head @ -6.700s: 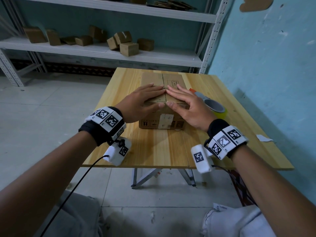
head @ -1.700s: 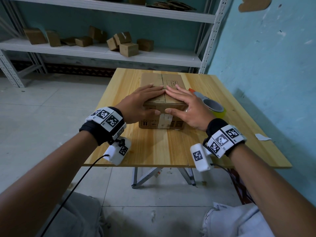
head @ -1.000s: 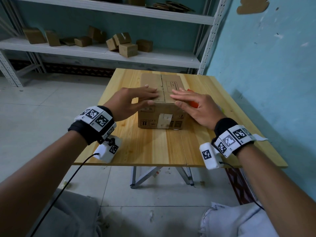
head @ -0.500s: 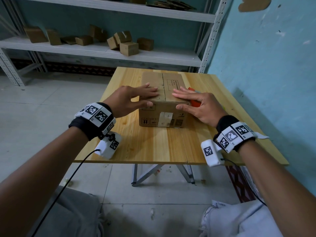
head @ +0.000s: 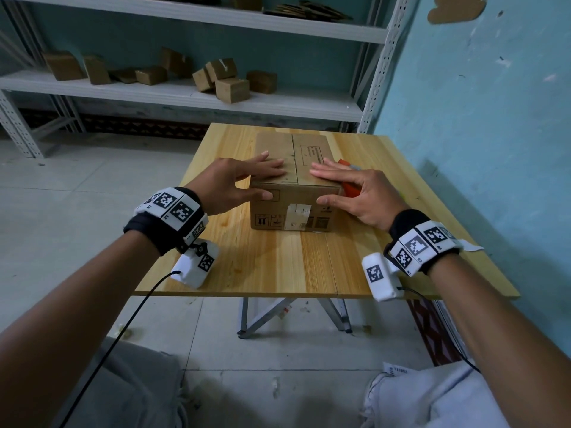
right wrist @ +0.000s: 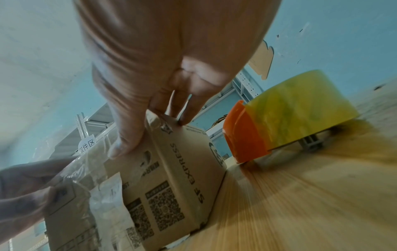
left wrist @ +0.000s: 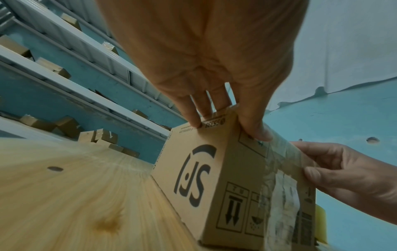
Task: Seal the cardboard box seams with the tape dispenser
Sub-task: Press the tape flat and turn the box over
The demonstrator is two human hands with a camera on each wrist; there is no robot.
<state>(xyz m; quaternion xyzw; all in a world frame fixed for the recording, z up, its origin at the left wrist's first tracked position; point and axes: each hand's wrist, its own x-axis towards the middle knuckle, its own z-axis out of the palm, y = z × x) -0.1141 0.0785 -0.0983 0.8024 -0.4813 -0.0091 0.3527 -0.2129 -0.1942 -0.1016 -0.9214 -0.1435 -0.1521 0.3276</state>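
A brown cardboard box [head: 295,156] stands on the wooden table [head: 278,261], flaps down, its centre seam running away from me between my hands. My left hand [head: 262,180] lies flat on the left flap with its thumb on the front face. My right hand [head: 323,186] lies flat on the right flap the same way. In the wrist views the left hand [left wrist: 214,110] and right hand [right wrist: 154,122] straddle the box's top front edge [left wrist: 204,178] [right wrist: 171,178]. The tape dispenser [right wrist: 242,132], orange with a yellow roll, rests on the table right of the box, mostly hidden behind my right hand [head: 349,188].
A metal shelf [head: 185,97] behind the table carries several small cardboard boxes. A blue wall [head: 479,134] runs close along the table's right side. Old clear tape and a white label [head: 298,211] cover the box's front face. A paper scrap [head: 472,247] lies at the right edge.
Both hands slid apart from the centre seam toward the outer sides of the flaps, and the thumbs dropped onto the front face. The box and dispenser stayed put.
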